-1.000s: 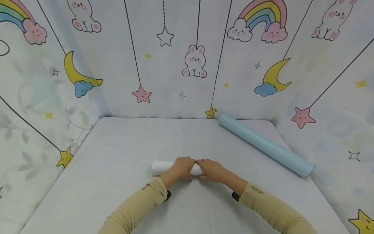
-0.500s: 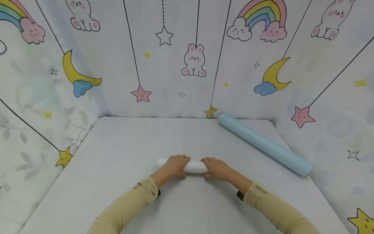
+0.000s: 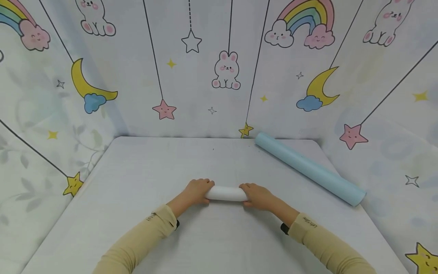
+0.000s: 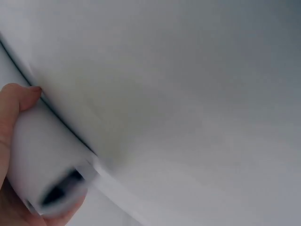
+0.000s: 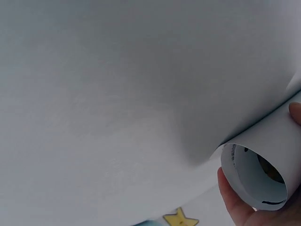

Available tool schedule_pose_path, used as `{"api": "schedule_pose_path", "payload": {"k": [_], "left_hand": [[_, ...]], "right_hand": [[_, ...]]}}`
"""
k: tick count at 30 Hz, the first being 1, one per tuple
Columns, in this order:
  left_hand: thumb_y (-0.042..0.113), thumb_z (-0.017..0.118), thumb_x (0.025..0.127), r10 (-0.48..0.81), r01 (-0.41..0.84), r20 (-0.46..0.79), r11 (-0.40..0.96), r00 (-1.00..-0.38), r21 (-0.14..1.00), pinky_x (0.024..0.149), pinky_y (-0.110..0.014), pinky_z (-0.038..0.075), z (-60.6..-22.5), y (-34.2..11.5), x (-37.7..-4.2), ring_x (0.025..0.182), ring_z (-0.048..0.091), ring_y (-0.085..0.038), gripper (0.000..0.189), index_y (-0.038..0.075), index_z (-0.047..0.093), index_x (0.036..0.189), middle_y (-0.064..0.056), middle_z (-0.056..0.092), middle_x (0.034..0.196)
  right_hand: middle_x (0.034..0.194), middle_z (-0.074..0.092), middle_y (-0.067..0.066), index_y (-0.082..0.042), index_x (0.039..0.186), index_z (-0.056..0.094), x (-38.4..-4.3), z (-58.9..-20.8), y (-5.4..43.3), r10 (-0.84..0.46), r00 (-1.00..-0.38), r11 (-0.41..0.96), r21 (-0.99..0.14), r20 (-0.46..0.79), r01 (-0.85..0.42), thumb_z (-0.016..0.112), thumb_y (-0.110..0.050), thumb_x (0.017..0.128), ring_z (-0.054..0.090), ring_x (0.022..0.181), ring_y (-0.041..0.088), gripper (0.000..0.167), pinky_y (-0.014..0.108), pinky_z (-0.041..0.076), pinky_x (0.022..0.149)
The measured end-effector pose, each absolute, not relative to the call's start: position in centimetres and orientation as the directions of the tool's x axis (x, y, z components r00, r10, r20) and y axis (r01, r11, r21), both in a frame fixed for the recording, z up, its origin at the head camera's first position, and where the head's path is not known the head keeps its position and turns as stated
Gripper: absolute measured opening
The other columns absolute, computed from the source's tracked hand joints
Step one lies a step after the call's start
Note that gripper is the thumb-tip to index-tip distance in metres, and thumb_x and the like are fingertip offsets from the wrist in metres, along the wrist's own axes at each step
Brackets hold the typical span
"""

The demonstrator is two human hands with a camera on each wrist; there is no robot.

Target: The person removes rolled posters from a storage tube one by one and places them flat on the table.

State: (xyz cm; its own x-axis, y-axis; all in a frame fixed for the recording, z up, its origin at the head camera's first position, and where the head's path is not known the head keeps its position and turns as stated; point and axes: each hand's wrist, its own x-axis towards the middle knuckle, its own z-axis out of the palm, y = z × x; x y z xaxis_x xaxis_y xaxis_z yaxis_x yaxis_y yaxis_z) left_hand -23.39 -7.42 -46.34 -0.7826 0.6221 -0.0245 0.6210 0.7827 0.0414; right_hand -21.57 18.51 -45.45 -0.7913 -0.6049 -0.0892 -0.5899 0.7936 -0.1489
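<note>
A hollow white paper roll (image 3: 226,193) lies crosswise in front of me, just above or on the white tabletop; I cannot tell which. My left hand (image 3: 197,191) grips its left end, thumb (image 4: 30,98) on one side and fingers beneath in the left wrist view. At the right end, my right hand (image 3: 257,196) holds it with fingers curled round. The right wrist view looks into the open end of the roll (image 5: 277,127), where dark marks show on the inner surface. Both palms are hidden.
A longer light blue roll (image 3: 309,168) lies slanted on the right side of the white table (image 3: 143,163), its far end by the back edge. Patterned cloth walls (image 3: 137,76) with stars, moons and rabbits stand behind and at both sides.
My hands have slid apart, the left one moving left to the roll's left end and the right one slightly right. More of the white roll's middle shows now. The blue roll stays put.
</note>
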Motion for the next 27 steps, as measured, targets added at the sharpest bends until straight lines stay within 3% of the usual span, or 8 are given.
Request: {"api": "schedule_pose_path", "payload": {"k": [4, 10, 15, 23, 27], "left_hand": [[0.033, 0.079, 0.07, 0.59, 0.59, -0.022, 0.807, -0.807, 0.022, 0.07, -0.038, 0.049, -46.2, -8.5, -23.6, 0.091, 0.059, -0.023, 0.054, 0.011, 0.054, 0.112, -0.005, 0.059, 0.104], [0.032, 0.078, 0.071, 0.606, 0.605, -0.014, 0.795, -0.796, 0.039, 0.07, -0.039, 0.049, -46.3, -9.0, -23.8, 0.092, 0.059, -0.024, 0.053, 0.009, 0.053, 0.112, -0.007, 0.059, 0.103], [0.031, 0.079, 0.071, 0.597, 0.596, -0.014, 0.802, -0.802, 0.044, 0.07, -0.039, 0.049, -46.3, -8.9, -23.8, 0.092, 0.058, -0.024, 0.052, 0.009, 0.053, 0.111, -0.006, 0.059, 0.103], [0.029, 0.079, 0.071, 0.602, 0.602, 0.008, 0.798, -0.799, 0.032, 0.069, -0.039, 0.049, -46.1, -8.7, -23.6, 0.092, 0.059, -0.024, 0.051, 0.01, 0.053, 0.111, -0.007, 0.059, 0.103], [0.027, 0.079, 0.071, 0.601, 0.602, 0.024, 0.799, -0.799, 0.019, 0.068, -0.039, 0.049, -46.0, -8.5, -23.6, 0.091, 0.059, -0.025, 0.05, 0.01, 0.054, 0.11, -0.007, 0.059, 0.102]], "right_hand": [[0.115, 0.055, 0.014, -0.001, 0.124, 0.046, -21.6, -45.5, 19.3, -0.58, -0.81, 0.812, -0.148, -0.092, -0.565, 0.07, -0.023, 0.081, 0.054, 0.103, 0.028, 0.054, 0.043, 0.045, 0.084], [0.112, 0.056, 0.015, 0.0, 0.124, 0.046, -21.8, -45.6, 19.9, -0.609, -0.79, 0.788, -0.167, -0.071, -0.593, 0.07, -0.023, 0.081, 0.055, 0.1, 0.029, 0.054, 0.044, 0.045, 0.082], [0.117, 0.055, 0.015, -0.003, 0.129, 0.045, -21.7, -45.6, 20.1, -0.599, -0.796, 0.795, -0.184, -0.087, -0.578, 0.069, -0.032, 0.081, 0.054, 0.104, 0.03, 0.061, 0.045, 0.044, 0.085], [0.123, 0.053, 0.017, -0.006, 0.132, 0.045, -21.3, -45.5, 20.7, -0.579, -0.809, 0.801, -0.259, -0.101, -0.541, 0.045, -0.036, 0.095, 0.052, 0.11, 0.033, 0.047, 0.048, 0.04, 0.09], [0.124, 0.052, 0.018, -0.006, 0.132, 0.045, -21.3, -45.6, 20.7, -0.578, -0.81, 0.799, -0.268, -0.096, -0.538, 0.042, -0.035, 0.096, 0.05, 0.112, 0.034, 0.046, 0.049, 0.039, 0.092]]}}
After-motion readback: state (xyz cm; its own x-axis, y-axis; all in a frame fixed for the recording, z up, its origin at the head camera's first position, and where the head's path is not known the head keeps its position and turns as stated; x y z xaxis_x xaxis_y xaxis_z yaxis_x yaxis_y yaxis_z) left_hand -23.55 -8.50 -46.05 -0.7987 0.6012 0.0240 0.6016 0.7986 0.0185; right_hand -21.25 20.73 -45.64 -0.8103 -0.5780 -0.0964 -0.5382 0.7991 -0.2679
